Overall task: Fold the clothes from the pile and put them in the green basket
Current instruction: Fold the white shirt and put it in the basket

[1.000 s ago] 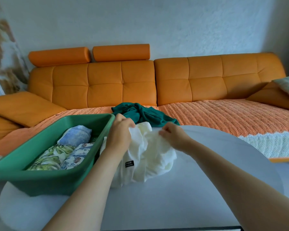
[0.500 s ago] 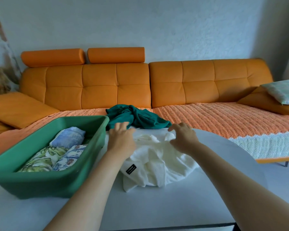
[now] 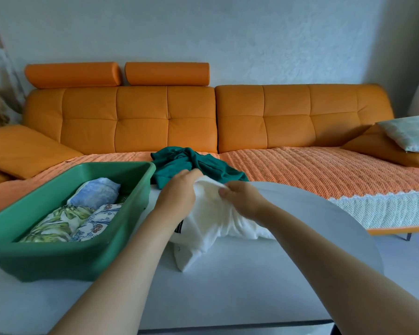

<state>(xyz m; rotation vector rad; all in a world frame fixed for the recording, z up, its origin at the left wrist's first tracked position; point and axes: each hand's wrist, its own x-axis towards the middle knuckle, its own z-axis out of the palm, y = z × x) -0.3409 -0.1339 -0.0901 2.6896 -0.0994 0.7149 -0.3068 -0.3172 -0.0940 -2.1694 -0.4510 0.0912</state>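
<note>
Nearest to the camera, the pale grey round tabletop (image 3: 228, 281) carries a crumpled white soft-cotton garment (image 3: 211, 228), which lies just beside the green plastic basket (image 3: 58, 259). Both forearms reach over the tabletop to the far edge of this garment. The left hand (image 3: 179, 192) is closed on a bunched fold at the top of the cloth, and the right hand (image 3: 242, 199) pinches the same raised edge, so the two hands stand close together with the fabric between them.

I judge the garment to be light and very limp: it sags under the hands and keeps no shape, so it will not stay flat unless it is spread. It looks not slippery and not fragile. A small dark label (image 3: 179, 227) shows at its left side, near the left wrist. A good place to hold should be two corners or the shoulder seams, well apart, to pull the cloth open before folding.

Inside the basket lie three folded pieces: a leaf-print cloth (image 3: 56, 224), a blue-patterned white cloth (image 3: 96, 222) and a pale blue bundle (image 3: 97, 192). Farther away, a dark teal rumpled garment (image 3: 191, 165) waits on the orange sofa seat (image 3: 312, 170), touching the far side of the tabletop.
</note>
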